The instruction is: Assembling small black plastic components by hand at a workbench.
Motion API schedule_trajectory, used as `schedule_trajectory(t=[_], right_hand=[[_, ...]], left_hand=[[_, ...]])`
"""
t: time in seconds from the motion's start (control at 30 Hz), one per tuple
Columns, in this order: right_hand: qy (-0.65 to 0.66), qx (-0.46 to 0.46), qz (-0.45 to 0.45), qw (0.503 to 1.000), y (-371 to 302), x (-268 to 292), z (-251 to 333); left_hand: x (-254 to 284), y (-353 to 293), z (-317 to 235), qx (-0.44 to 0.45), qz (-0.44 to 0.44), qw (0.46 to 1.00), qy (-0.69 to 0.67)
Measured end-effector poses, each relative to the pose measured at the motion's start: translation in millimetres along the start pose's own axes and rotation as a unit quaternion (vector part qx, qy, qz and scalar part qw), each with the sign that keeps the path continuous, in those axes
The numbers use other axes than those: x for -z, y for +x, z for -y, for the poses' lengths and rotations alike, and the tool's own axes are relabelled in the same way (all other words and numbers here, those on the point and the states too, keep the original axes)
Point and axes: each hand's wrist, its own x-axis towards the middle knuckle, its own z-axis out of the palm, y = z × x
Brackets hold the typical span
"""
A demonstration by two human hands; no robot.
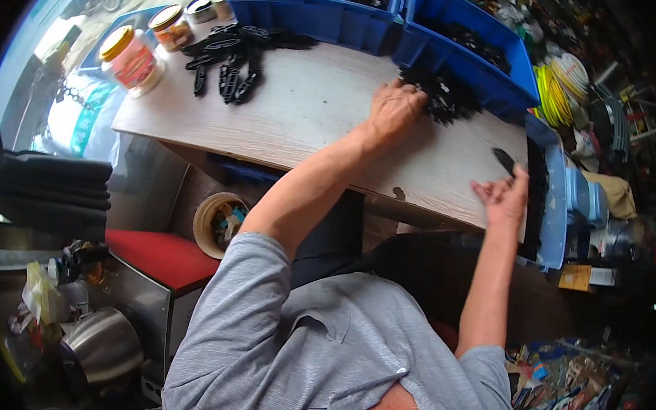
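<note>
My left hand [397,108] reaches across the table to a heap of small black parts [447,97]. Its fingers are bent and close together at the heap's left edge; their tips are hidden, so what they grip cannot be made out. Near the table's right end, my right hand [506,195] is closed at the fingertips on a slim, oblong black part [504,160], which points up and away. Several finished-looking long black pieces with oval openings [233,77] lie in a loose group at the table's far left.
Blue bins [313,13] with black parts line the pale table's [260,125] far side; another blue bin [551,226] stands off its right end. Jars [130,62] stand at the far left corner. A bucket [208,226] and a red-topped cabinet [159,255] are below, left.
</note>
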Motion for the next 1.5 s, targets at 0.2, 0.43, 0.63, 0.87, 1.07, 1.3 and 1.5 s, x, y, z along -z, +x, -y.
schedule_trajectory(t=[0.2, 0.43, 0.63, 0.87, 1.07, 1.3, 1.5], right_hand=[[0.014, 0.064, -0.123, 0.99, 28.9, 45.8, 33.7], [-0.056, 0.017, -0.038, 0.998, 20.2, 11.5, 4.9], [-0.1, 0.022, 0.026, 0.994, 6.9, -18.9, -11.0], [-0.145, 0.02, 0.124, 0.981, -14.7, -51.5, -29.2], [-0.185, 0.014, 0.2, 0.962, -21.2, -72.2, -42.4], [-0.249, 0.016, 0.249, 0.936, -23.5, -91.7, -44.9], [-0.24, 0.019, 0.292, 0.926, -25.2, -97.2, -47.7]], left_hand=[[-10.9, -0.8, 2.6, -0.034, -0.01, 0.999, 0.013], [-5.4, 1.5, -5.3, -0.05, 0.06, 0.997, 0.025], [-9.7, -2.0, -4.4, -0.067, 0.021, 0.997, 0.018], [-1.7, -20.4, -2.0, -0.004, -0.05, 0.98, -0.192], [7.3, -37.7, -14.2, 0.159, -0.021, 0.906, -0.392], [30.7, -42.3, -24.3, 0.282, 0.061, 0.746, -0.6], [33.6, -43.2, -19.0, 0.301, 0.064, 0.741, -0.596]])
